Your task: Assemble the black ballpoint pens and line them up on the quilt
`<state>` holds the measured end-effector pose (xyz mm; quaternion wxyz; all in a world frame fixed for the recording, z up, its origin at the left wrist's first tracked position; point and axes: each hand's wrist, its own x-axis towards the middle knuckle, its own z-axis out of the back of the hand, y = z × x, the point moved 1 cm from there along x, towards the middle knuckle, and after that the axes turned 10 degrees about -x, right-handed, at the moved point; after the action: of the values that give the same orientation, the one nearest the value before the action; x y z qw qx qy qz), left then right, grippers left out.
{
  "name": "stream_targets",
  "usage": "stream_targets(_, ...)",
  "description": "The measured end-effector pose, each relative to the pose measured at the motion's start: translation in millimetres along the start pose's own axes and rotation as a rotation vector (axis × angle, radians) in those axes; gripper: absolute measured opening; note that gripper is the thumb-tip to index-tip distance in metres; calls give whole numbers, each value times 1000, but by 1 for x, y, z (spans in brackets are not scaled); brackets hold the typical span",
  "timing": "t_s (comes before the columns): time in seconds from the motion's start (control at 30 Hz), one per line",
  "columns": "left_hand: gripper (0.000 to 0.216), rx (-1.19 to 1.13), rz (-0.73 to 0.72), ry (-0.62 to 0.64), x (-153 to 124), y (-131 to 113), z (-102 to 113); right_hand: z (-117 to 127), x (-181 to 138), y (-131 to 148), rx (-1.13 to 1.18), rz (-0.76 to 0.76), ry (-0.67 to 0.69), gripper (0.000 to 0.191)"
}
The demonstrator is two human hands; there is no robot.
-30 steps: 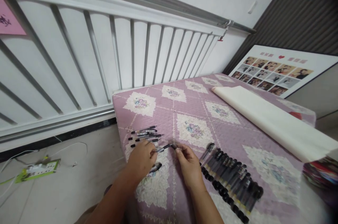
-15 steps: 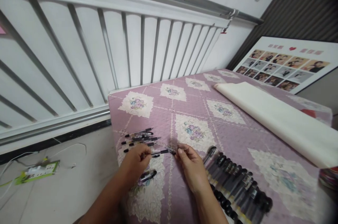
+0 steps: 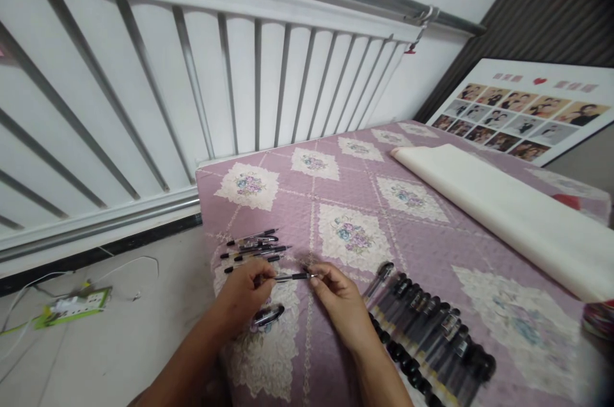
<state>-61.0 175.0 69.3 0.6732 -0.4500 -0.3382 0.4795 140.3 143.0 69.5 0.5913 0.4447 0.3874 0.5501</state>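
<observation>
My left hand (image 3: 247, 282) pinches an uncapped pen (image 3: 285, 278) with a clear barrel and dark grip, its point toward the right. At that point, the fingers of my right hand (image 3: 338, 295) are closed; what they pinch is too small and blurred to make out. Below the held pen, a clear and black pen cap (image 3: 268, 315) lies on the flowered cloth. Just beyond my left hand is a loose group of uncapped pens (image 3: 256, 247). Right of my right hand, many capped pens (image 3: 422, 317) lie side by side in a slanting row.
A purple flowered cloth (image 3: 288, 202) covers the table. A rolled cream sheet (image 3: 489, 208) lies along the right, with a framed photo board (image 3: 518, 112) behind it. A white radiator (image 3: 268, 87) borders the far side. On the floor at left sits a power strip (image 3: 77, 306) with cables.
My right hand has moved slightly left, bringing its fingers up to the pen's point. A dark, clear piece seen near those fingers earlier no longer shows clearly. The left hand keeps its pen.
</observation>
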Motion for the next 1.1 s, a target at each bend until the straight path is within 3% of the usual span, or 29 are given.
stream_targets(0.3, 11, 0, -5, 18, -1, -5, 5, -2, -1, 0, -49, 58, 16, 15)
stream_targets(0.73, 13, -4, -33, 71, 0, -4, 7, 3, -1, 0, -71, 20, 91, 20)
stream_targets(1.1, 9, -25, -20, 39, -2, -2, 7, 3, -3, 2, -81, 4, 84, 23)
